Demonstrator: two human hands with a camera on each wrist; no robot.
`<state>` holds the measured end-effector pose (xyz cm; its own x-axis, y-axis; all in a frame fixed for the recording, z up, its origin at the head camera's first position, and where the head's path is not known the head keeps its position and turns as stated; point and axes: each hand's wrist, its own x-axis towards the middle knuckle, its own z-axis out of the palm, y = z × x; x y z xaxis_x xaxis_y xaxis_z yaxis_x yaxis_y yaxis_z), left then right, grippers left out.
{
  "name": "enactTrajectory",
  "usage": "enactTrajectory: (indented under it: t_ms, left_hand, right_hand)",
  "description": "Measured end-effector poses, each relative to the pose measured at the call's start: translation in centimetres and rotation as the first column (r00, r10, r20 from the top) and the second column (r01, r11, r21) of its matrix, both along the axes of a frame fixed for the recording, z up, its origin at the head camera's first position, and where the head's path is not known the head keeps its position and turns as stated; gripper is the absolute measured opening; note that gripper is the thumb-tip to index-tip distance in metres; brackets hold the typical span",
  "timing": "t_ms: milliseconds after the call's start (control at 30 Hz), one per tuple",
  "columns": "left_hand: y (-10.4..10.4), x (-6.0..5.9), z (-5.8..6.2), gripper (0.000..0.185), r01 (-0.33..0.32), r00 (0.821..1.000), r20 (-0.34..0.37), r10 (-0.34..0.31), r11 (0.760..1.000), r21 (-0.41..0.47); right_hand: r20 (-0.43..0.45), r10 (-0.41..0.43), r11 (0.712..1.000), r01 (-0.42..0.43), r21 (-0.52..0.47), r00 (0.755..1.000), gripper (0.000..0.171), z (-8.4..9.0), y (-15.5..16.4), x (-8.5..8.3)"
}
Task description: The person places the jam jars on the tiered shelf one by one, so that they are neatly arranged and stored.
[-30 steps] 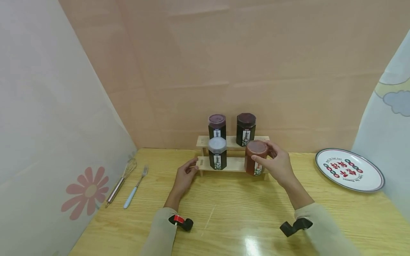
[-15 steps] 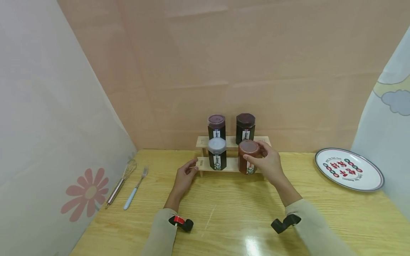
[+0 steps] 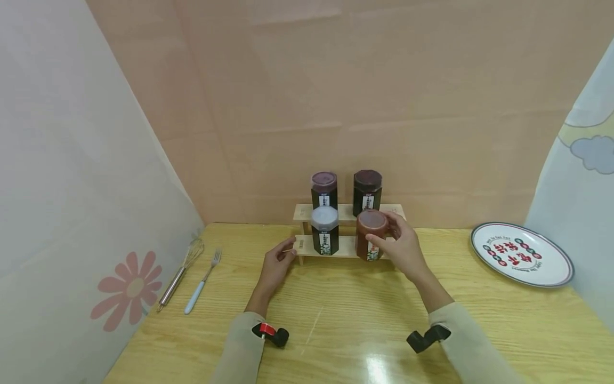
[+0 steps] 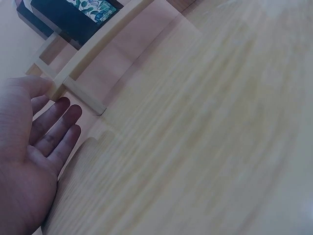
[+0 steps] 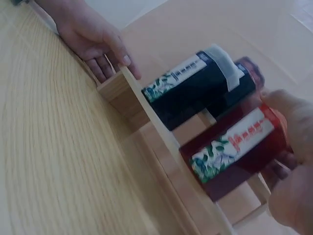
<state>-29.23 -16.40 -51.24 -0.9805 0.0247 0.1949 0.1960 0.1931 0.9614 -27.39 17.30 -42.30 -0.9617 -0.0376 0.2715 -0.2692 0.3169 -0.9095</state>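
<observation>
Red-lidded jar, on the two-tier wooden rack's lower step, is gripped around its top by the right hand, while the open left hand steadies the rack's left end.

The tabletop is pale wood with a plain grain and a glossy coat that throws back a bright spot of light. The small two-step rack is bare, matt, light wood. The red jar looks like clear smooth plastic with a glossy paper label, as does the white-lidded jar. The plate is shiny glazed ceramic with a printed pattern. The whisk is polished metal; the fork has metal tines and a smooth pale-blue handle.
</observation>
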Motion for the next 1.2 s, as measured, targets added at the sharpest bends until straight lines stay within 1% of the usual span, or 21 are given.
enactTrajectory:
  t_ms: [100, 167, 333, 500, 833, 1033, 1200]
  left_hand:
    - [0.0, 0.0, 0.0, 0.041, -0.005, 1.000, -0.006, 0.005, 1.000, -0.007]
    - [-0.1, 0.1, 0.0, 0.040, -0.011, 1.000, -0.002, 0.011, 1.000, -0.009]
    - [-0.3, 0.1, 0.0, 0.042, -0.004, 1.000, 0.003, 0.004, 1.000, 0.001]
    - [-0.3, 0.1, -0.1, 0.042, -0.005, 1.000, -0.002, 0.005, 1.000, 0.005]
    - [-0.1, 0.2, -0.2, 0.042, 0.016, 1.000, 0.019, -0.016, 1.000, 0.016]
    - [-0.2, 0.2, -0.2, 0.042, 0.015, 1.000, 0.012, -0.015, 1.000, 0.026]
    - [-0.2, 0.2, -0.3, 0.042, 0.013, 1.000, 0.017, -0.014, 1.000, 0.017]
  right_hand:
    - [-0.022, 0.065, 0.997, -0.066, -0.037, 0.998, 0.074, -0.7, 0.6, 0.1]
    - [-0.027, 0.083, 0.995, -0.084, -0.055, 0.996, 0.072, -1.3, 0.9, 0.1]
    - [-0.035, 0.070, 0.992, -0.073, -0.102, 0.997, 0.067, -2.4, 0.9, 0.0]
    - [-0.072, 0.043, 0.988, -0.053, -0.147, 0.996, 0.067, -2.6, 0.2, -0.3]
    - [-0.048, -0.010, 0.994, 0.005, -0.112, 0.999, 0.067, -2.7, -0.1, -0.3]
    - [-0.057, -0.015, 0.995, 0.009, -0.099, 0.998, 0.068, -2.7, 0.0, -0.5]
    - [-0.042, -0.022, 0.996, 0.018, -0.084, 0.999, 0.067, -2.8, -0.2, -0.5]
